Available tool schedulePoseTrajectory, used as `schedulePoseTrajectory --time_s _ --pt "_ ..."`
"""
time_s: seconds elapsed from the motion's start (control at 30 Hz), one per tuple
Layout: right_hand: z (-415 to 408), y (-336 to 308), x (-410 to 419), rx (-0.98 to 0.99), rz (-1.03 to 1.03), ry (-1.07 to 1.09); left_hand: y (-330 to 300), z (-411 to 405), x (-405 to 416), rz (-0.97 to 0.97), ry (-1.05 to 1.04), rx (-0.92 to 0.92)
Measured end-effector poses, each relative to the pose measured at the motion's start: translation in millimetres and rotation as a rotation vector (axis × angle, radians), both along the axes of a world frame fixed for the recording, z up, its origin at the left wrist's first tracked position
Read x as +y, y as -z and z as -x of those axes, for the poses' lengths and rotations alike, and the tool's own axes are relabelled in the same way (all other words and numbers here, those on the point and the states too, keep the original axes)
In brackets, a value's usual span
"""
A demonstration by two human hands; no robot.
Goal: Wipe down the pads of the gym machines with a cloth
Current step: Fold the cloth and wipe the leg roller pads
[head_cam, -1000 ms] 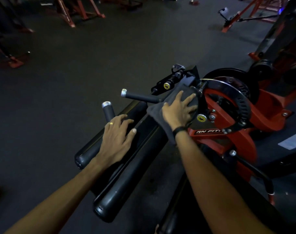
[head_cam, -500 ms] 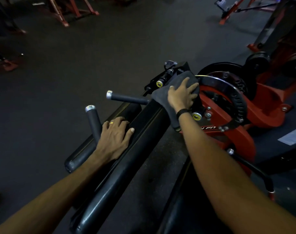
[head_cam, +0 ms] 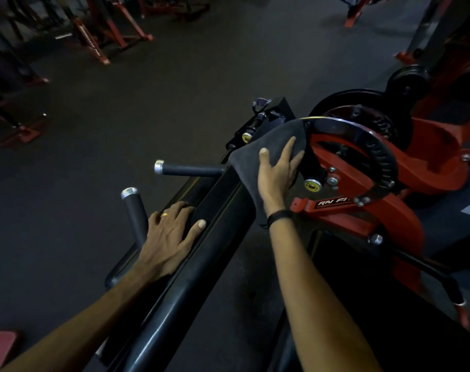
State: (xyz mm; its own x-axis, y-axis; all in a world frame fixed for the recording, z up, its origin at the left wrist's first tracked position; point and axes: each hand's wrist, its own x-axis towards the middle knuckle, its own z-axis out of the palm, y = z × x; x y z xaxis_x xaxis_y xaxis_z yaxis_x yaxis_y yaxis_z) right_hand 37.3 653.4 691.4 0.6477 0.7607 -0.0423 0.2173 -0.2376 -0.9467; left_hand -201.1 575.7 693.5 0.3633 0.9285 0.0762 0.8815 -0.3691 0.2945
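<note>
Right hand [head_cam: 275, 173] lies flat on the cloth [head_cam: 258, 151], fingers spread and nearly straight, pressing it onto the far end of the pad [head_cam: 220, 237]; no pinch or curl visible. The cloth drapes over the pad's top and hangs down its right side toward the wrist. Left hand [head_cam: 169, 237] rests open on the pad nearer the body, fingers splayed, holding nothing, just beside the upright grip [head_cam: 133, 208].

Step in hand, as I judge it: wiping the pad's far end, next to the red frame [head_cam: 362, 208] and its toothed black arc [head_cam: 373, 146].

To do it well: keep the palm flat so the whole cloth stays in contact, draw long strokes back along the pad, and gather the hanging fold so it wipes the side face too. Keep fingertips off the arc and bolts. The left hand covers pad not yet reachable; lift it before the cloth arrives.
</note>
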Motion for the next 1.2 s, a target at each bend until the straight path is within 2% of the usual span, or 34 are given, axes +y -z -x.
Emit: schedulePoseTrajectory --time_s 0.07,0.13,0.2,0.33,0.47,0.53,0.6,0.67,0.8,0.87,1.0,1.1,1.2 --pt "37.6 10.1 -40.9 0.0 -0.127 0.002 0.1 -0.4 -1.0 0.0 -0.001 0.02" --pt "61.2 22.2 -70.7 0.083 -0.185 -0.025 0.1 -1.3 0.6 0.004 -0.017 0.033" --pt "44.3 27.1 -50.4 0.171 -0.218 -0.01 0.5 -0.9 3.1 0.016 -0.016 0.054" --pt "-3.8 17.8 -0.3 0.391 -0.154 0.104 1.6 3.1 4.2 0.012 -0.017 0.065" --pt "60.4 22.9 -72.1 0.263 -0.274 0.019 2.1 3.1 5.1 0.024 -0.037 0.069" --pt "54.4 27.1 -62.7 0.311 -0.29 -0.004 0.0 1.5 7.3 0.024 -0.044 0.069" --pt "21.6 25.4 -27.9 0.368 -0.179 0.031 1.3 1.9 5.2 0.033 -0.042 0.07" --pt "4.2 21.4 -11.8 0.396 -0.156 0.044 2.3 2.2 3.4 0.028 -0.043 0.061" --pt "64.5 20.0 -77.0 0.332 -0.237 -0.027 0.7 2.8 4.0 0.021 -0.049 0.057" --pt "63.2 18.2 -78.9 0.362 -0.309 -0.049 -0.6 1.6 5.2 0.022 -0.047 0.061" --pt "12.4 10.7 -27.9 0.422 -0.129 0.0 1.2 2.2 4.6 0.033 -0.027 0.056" --pt "42.4 3.6 -59.0 0.31 -0.129 -0.005 0.1 2.4 4.3 0.03 -0.033 0.059" --pt "87.9 10.7 -118.1 0.191 -0.148 -0.129 -2.1 -0.1 4.8 0.028 -0.023 0.085"
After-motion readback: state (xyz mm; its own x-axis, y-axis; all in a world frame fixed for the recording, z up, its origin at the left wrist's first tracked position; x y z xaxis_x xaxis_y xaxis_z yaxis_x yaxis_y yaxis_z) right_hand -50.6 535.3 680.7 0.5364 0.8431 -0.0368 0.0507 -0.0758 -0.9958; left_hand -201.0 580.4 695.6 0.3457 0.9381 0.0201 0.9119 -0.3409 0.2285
